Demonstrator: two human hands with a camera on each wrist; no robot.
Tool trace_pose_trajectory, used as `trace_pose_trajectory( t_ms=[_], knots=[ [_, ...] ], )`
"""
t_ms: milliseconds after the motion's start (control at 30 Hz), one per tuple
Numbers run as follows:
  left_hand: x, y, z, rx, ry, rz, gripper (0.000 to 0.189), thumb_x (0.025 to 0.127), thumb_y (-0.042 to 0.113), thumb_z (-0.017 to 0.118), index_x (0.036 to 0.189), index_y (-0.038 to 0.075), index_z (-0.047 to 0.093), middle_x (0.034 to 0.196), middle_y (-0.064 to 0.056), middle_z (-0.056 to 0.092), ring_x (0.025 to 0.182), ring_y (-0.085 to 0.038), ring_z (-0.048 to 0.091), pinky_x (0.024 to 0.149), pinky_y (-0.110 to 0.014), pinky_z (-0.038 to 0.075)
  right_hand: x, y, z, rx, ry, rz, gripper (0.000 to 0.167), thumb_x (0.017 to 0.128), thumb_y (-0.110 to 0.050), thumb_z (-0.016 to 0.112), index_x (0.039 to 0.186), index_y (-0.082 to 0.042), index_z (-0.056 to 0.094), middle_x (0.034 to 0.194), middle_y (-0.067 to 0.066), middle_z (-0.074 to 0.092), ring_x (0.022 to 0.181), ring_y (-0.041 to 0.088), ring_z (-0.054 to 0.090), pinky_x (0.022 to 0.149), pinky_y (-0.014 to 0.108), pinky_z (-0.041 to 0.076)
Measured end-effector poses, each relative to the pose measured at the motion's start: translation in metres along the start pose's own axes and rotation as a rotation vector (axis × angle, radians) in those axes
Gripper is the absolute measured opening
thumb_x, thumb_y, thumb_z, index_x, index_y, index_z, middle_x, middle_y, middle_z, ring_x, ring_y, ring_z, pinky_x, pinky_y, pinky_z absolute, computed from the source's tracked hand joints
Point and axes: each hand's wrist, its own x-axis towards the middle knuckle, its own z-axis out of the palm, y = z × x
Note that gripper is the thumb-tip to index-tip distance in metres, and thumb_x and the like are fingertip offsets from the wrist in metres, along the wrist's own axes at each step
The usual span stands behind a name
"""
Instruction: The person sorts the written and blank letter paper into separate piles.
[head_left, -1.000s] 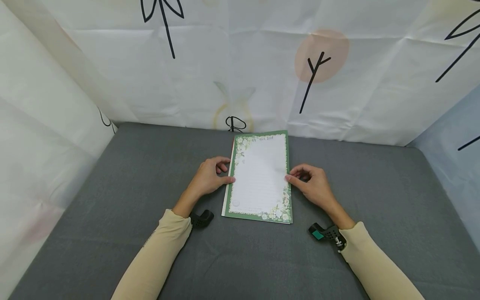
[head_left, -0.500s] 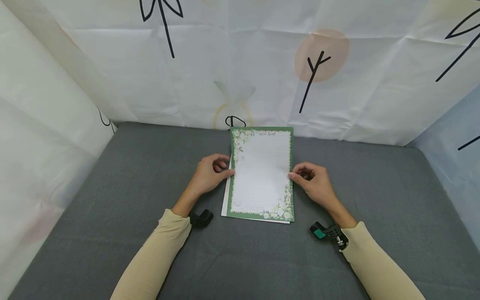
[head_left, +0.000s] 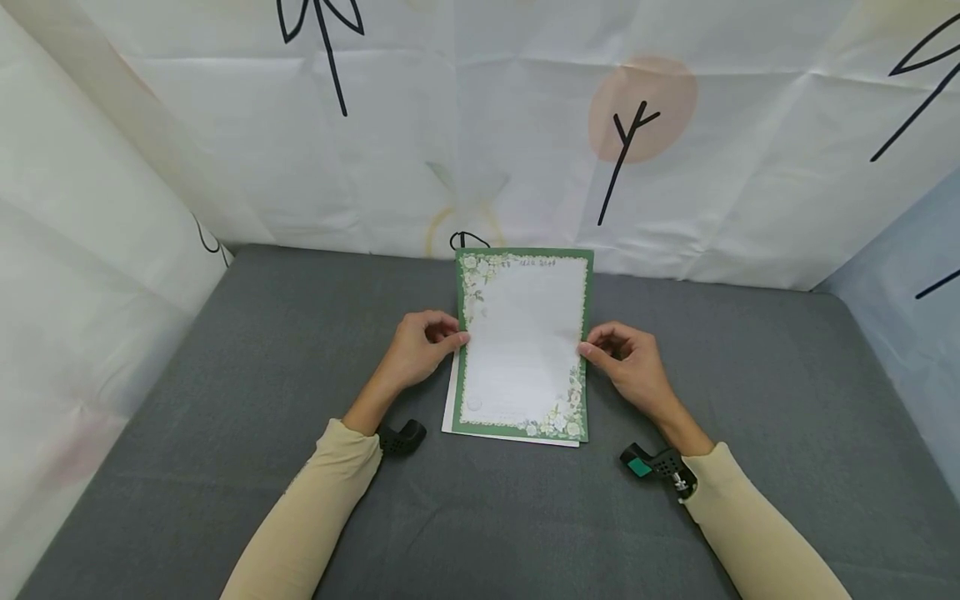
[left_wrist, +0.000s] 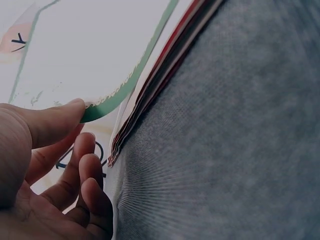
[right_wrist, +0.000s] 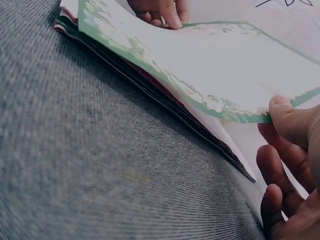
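A sheet of letter paper with a green floral border [head_left: 522, 342] is raised at its far end above a thin stack of paper [head_left: 452, 400] on the grey table. My left hand [head_left: 420, 346] pinches the sheet's left edge [left_wrist: 102, 105] between thumb and fingers. My right hand [head_left: 626, 362] pinches its right edge [right_wrist: 250, 116]. The near end of the sheet still lies on the stack [right_wrist: 150, 85], whose red and dark page edges [left_wrist: 160, 75] show from the side.
The grey cloth table [head_left: 225, 358] runs out to all sides. White printed fabric walls [head_left: 450, 125] stand close behind the paper and along the left. Black wrist camera mounts [head_left: 656, 465] sit by both cuffs.
Both hands have lifted the top sheet's far end off the stack; it now tilts up toward the back wall. The hands stayed at its side edges.
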Motion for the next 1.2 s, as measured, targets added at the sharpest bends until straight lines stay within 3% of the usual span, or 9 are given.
trace_pose_trajectory(
  t_ms=[267,433,767,967,1200],
  knots=[
    [0.001,0.0,0.0,-0.018,0.025,0.032,0.013,0.093,0.011,0.076,0.099,0.0,0.075,0.085,-0.008,0.069,0.073,-0.02,0.06,0.065,-0.031,0.048,-0.001,0.0,0.002,-0.004,0.022,0.017,0.018,0.088,0.014,0.069,0.106,0.01,0.07,0.086,0.007,0.071,0.072,0.011,0.06,0.066,0.021,0.047],
    [0.001,0.0,0.0,-0.053,0.036,0.036,0.013,0.093,0.009,0.076,0.101,-0.001,0.075,0.089,-0.01,0.072,0.076,-0.021,0.063,0.067,-0.031,0.05,0.0,0.001,0.003,-0.017,0.041,-0.001,0.016,0.088,0.014,0.069,0.103,0.009,0.072,0.084,0.008,0.072,0.072,0.01,0.061,0.065,0.021,0.047],
    [0.001,0.006,-0.002,-0.124,0.048,0.036,0.018,0.093,0.011,0.075,0.104,-0.003,0.074,0.093,-0.016,0.073,0.081,-0.027,0.068,0.069,-0.026,0.052,0.001,-0.002,0.002,-0.001,0.041,0.044,0.009,0.091,0.009,0.069,0.099,0.008,0.073,0.085,0.002,0.072,0.075,0.01,0.064,0.067,0.02,0.05],
    [0.002,0.01,-0.003,-0.191,0.042,0.025,0.018,0.093,0.008,0.075,0.104,-0.006,0.072,0.091,-0.018,0.072,0.078,-0.032,0.07,0.069,-0.036,0.058,0.001,-0.011,0.001,0.012,0.046,0.087,0.01,0.093,0.007,0.068,0.1,0.012,0.072,0.085,0.001,0.072,0.075,0.014,0.065,0.066,0.023,0.052],
    [0.001,0.014,-0.007,-0.241,0.049,-0.011,0.019,0.094,0.003,0.072,0.108,-0.008,0.071,0.091,-0.016,0.07,0.072,-0.022,0.069,0.07,-0.044,0.059,0.003,-0.028,0.005,0.077,0.063,0.192,0.016,0.095,0.002,0.068,0.102,0.017,0.068,0.08,-0.003,0.071,0.067,0.017,0.063,0.061,0.026,0.053]
  ],
)
